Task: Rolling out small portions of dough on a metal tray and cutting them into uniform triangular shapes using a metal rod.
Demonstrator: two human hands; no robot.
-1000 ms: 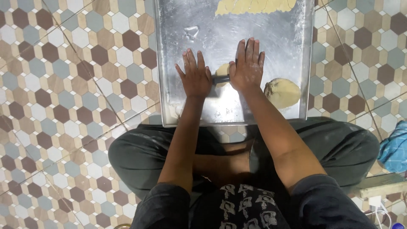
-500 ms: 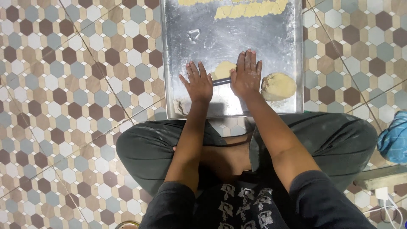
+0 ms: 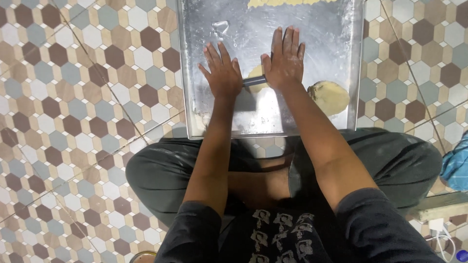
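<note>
I sit cross-legged on a tiled floor before a large metal tray point(image 3: 331, 44). My left hand point(image 3: 222, 73) and my right hand point(image 3: 284, 61) lie flat, palms down, fingers spread, on a thin dark rolling pin point(image 3: 254, 81). Only its middle shows between the hands. Under the pin lies a small piece of pale dough point(image 3: 256, 73), mostly hidden. A rounder lump of dough point(image 3: 330, 96) rests on the tray just right of my right wrist. A strip of flattened dough point(image 3: 287, 2) lies at the tray's far edge.
The floor has hexagon tiles in brown, grey and cream point(image 3: 87, 97). A blue cloth point(image 3: 456, 165) lies at the right edge, with a white cable and plug point(image 3: 438, 229) near my right knee. My folded legs press against the tray's near edge.
Both hands have slid away from me along the tray, rolling the pin forward over the dough. The round lump stays where it was.
</note>
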